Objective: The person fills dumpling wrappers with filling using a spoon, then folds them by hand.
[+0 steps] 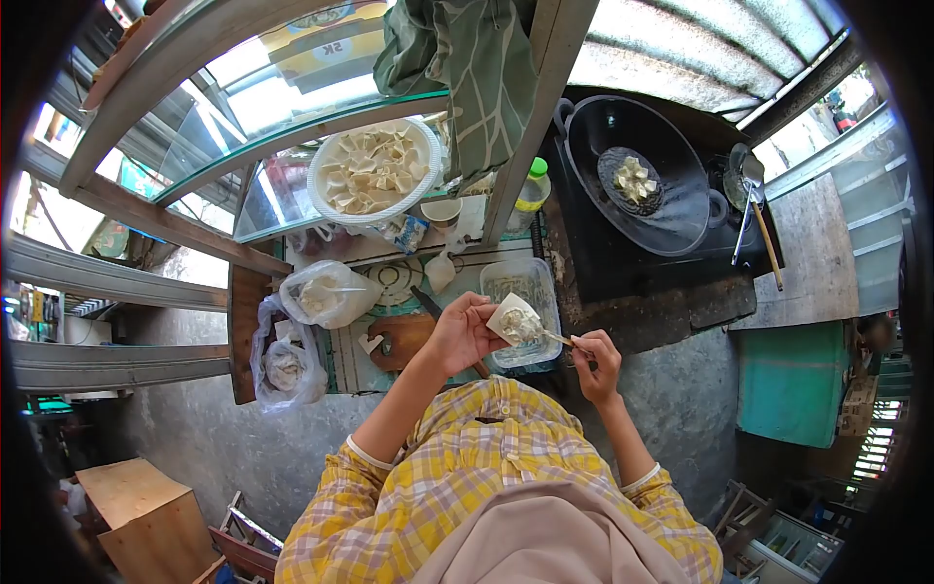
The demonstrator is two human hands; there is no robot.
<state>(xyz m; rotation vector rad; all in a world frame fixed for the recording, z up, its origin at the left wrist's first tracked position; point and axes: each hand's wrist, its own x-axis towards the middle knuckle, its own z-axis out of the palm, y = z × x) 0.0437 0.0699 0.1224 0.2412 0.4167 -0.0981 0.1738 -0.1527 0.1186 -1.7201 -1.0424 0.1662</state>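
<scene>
My left hand (465, 337) holds a square dumpling wrapper (499, 313) on its fingers, with a pale, lumpy filling (523, 326) on top. Between the thumb and fingers of my right hand (596, 364) is a spoon (558, 339), its tip touching the filling. Below the wrapper stands a clear plastic container (547, 284) with wet residue inside. To the left lie a wooden cutting board (397, 341) and a knife (426, 302), partly hidden by my left arm. A white basket (313, 187) farther back is heaped with folded dumplings (375, 167).
A black wok (686, 161) on the stove at right has several dumplings (634, 179) in oil. A spatula (754, 190) lies beside it. Plastic bags (336, 292) sit at left, and a green-capped bottle (530, 190) stands by the wooden post (516, 156).
</scene>
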